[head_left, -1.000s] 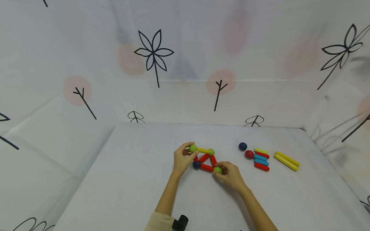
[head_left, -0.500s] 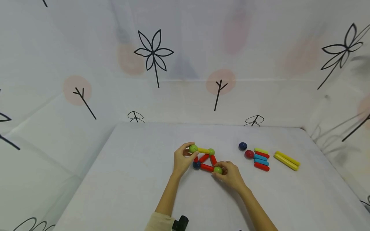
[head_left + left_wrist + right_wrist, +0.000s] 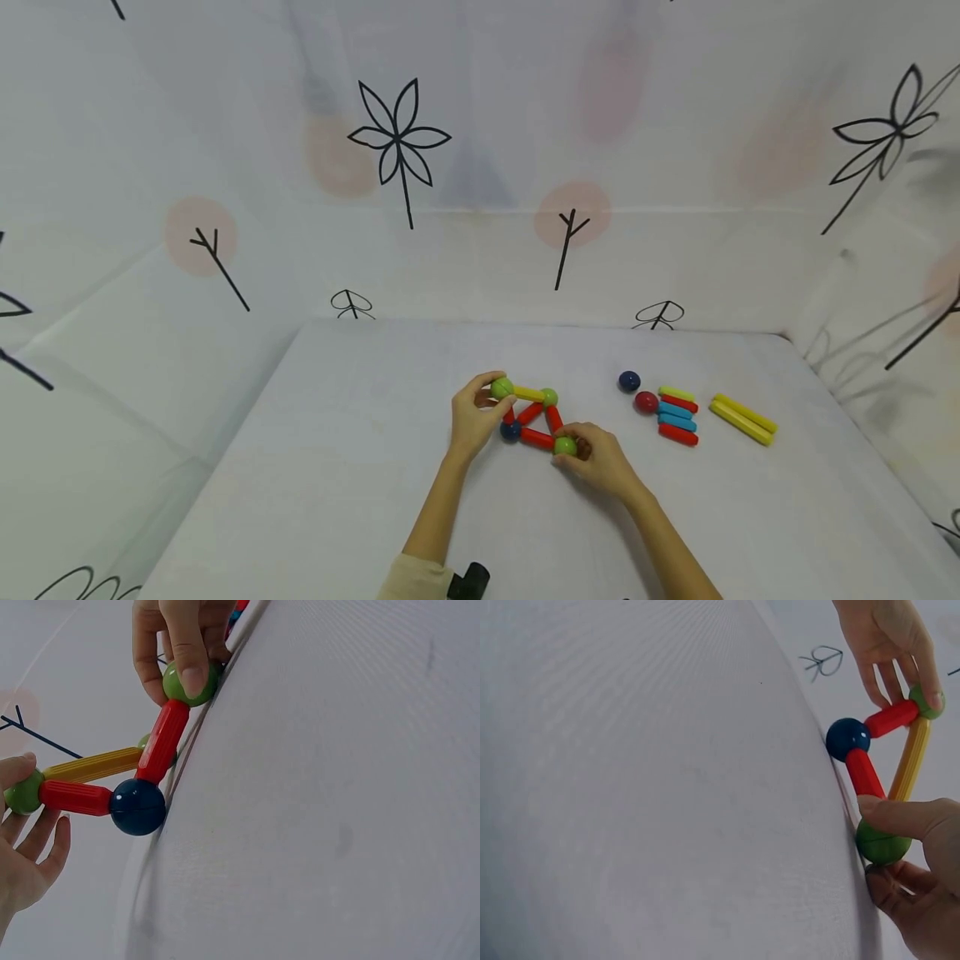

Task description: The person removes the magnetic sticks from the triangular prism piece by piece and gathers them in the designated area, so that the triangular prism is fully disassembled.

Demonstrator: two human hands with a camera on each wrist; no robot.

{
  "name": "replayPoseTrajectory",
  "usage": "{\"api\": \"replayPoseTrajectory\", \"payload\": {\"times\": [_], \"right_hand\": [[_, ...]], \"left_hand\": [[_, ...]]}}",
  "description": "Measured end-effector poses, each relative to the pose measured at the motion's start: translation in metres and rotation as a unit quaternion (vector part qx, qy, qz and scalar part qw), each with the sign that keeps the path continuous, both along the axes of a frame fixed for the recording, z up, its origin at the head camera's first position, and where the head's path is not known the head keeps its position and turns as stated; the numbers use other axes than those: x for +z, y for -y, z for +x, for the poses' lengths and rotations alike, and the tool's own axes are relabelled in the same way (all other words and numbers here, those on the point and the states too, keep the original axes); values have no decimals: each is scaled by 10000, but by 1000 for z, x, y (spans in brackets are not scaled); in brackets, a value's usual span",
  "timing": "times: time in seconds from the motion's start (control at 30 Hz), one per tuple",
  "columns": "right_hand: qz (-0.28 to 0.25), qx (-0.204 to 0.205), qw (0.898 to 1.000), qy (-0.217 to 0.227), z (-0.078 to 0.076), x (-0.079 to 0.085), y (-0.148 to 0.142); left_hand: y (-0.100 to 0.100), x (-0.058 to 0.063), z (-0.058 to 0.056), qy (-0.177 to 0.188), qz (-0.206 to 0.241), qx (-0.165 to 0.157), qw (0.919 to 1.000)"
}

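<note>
A frame of balls and rods from a construction toy stands on the white table. My left hand [image 3: 471, 419] pinches the green ball [image 3: 502, 387] at its raised left corner. With thumb and fingers, my right hand [image 3: 597, 457] grips another green ball [image 3: 566, 447] at the near right corner. Between them a dark blue ball [image 3: 510, 431] joins several red rods [image 3: 76, 799]. A yellow rod [image 3: 528, 393] runs from the left-held ball to a third green ball [image 3: 550, 397] at the back. In the right wrist view, my right thumb lies across the top of its green ball [image 3: 883, 844].
Right of the frame lie a loose dark blue ball [image 3: 629, 382] and a red ball [image 3: 646, 402]. Beside them sits a row of short red, blue and yellow-green rods [image 3: 678, 416]. Two long yellow rods [image 3: 744, 419] lie farther right. A patterned cloth [image 3: 465, 250] hangs behind the table.
</note>
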State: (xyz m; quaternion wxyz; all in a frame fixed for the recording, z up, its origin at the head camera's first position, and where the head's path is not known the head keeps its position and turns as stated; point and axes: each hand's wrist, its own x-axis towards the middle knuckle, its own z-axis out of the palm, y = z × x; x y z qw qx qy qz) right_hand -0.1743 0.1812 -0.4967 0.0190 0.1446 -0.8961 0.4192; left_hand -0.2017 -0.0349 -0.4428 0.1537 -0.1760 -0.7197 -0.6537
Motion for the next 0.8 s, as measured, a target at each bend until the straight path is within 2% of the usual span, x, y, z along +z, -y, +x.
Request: {"api": "replayPoseTrajectory", "payload": {"times": [0.53, 0.8], "right_hand": [[-16, -437, 9987, -276, 2, -3, 3], [81, -963, 9947, -340, 3, -5, 6]], "left_hand": [[0, 0, 1, -61, -28, 32, 10000], [-2, 0, 3, -88, -42, 193, 9998]]}}
